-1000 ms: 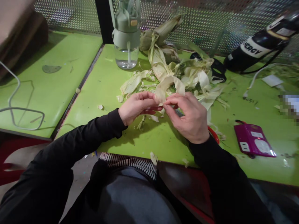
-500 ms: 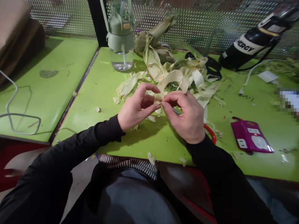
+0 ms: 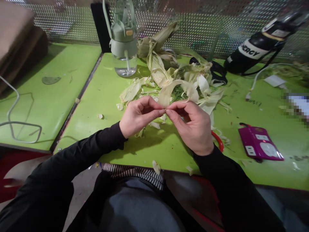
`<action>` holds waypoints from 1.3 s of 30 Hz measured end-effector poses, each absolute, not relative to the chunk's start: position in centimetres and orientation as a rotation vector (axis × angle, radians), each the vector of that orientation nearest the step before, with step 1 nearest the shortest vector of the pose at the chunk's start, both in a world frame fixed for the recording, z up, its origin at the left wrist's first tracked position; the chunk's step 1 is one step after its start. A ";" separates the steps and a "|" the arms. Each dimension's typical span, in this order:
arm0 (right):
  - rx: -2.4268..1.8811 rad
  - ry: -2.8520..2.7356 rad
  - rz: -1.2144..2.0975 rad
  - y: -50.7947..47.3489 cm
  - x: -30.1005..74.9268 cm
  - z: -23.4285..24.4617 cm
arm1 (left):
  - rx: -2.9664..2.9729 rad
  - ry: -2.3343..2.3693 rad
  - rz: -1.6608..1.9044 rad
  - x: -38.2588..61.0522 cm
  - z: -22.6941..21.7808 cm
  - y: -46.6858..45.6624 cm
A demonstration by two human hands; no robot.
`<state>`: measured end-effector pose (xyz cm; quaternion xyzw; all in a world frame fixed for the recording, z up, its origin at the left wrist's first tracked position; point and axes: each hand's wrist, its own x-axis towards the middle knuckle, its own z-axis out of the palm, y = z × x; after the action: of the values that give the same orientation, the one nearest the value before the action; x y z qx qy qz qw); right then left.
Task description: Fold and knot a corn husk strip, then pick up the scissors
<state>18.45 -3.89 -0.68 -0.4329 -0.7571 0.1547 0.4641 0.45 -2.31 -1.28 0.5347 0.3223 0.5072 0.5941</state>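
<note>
My left hand (image 3: 137,115) and my right hand (image 3: 193,125) meet above the green table (image 3: 101,96), fingertips touching. Both pinch the ends of a pale corn husk strip (image 3: 177,88) that arches up in a loop between them. Behind the loop lies a heap of corn husks (image 3: 173,74). A red-handled tool (image 3: 218,140) lies on the table, partly hidden under my right wrist.
A clear water bottle with a green lid (image 3: 123,42) stands at the back. A black bottle (image 3: 256,50) and black scissors (image 3: 217,71) lie at the back right, a magenta device (image 3: 259,147) at the right. A white cable (image 3: 19,122) lies on the left table. Perforated metal mesh (image 3: 205,25) closes the back.
My left fingers spread apart half a second ago and have now closed again on the strip. Both hands stayed together over the same spot; the loop sits a little lower.
</note>
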 end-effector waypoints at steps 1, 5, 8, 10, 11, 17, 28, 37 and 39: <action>-1.070 -1.853 0.385 -3.9 18.4 -0.7 | 1.226 0.751 1.167 0.4 -1.3 -2.3; -1.078 -1.815 0.426 -4.1 18.3 -0.6 | 1.187 0.740 1.148 0.4 -1.3 -2.3; -1.094 -1.791 0.466 -4.1 18.4 -0.5 | 1.177 0.732 1.149 0.5 -1.2 -2.4; -1.107 -1.796 0.485 -4.1 18.4 -0.4 | 1.174 0.748 1.142 0.6 -1.2 -2.5; -1.107 -1.811 0.482 -4.1 18.4 -0.4 | 1.174 0.759 1.137 0.6 -1.1 -2.5; -1.118 -1.889 0.445 -4.2 18.3 0.0 | 1.140 0.807 1.115 0.7 -1.1 -2.6; -1.113 -1.699 0.645 -4.1 18.1 -0.9 | 1.048 0.763 1.095 0.7 -1.2 -2.6; -1.091 -1.894 0.377 -3.2 18.7 -0.9 | 0.881 0.805 1.048 0.5 -0.2 -2.6; -1.095 -1.951 0.254 -3.2 18.8 -0.9 | 0.853 0.789 1.044 0.5 -0.3 -2.6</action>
<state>18.78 -3.20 -0.91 -0.4388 -0.7822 0.1020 0.4304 0.50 -2.60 -0.31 0.3844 0.3555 0.4705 0.7103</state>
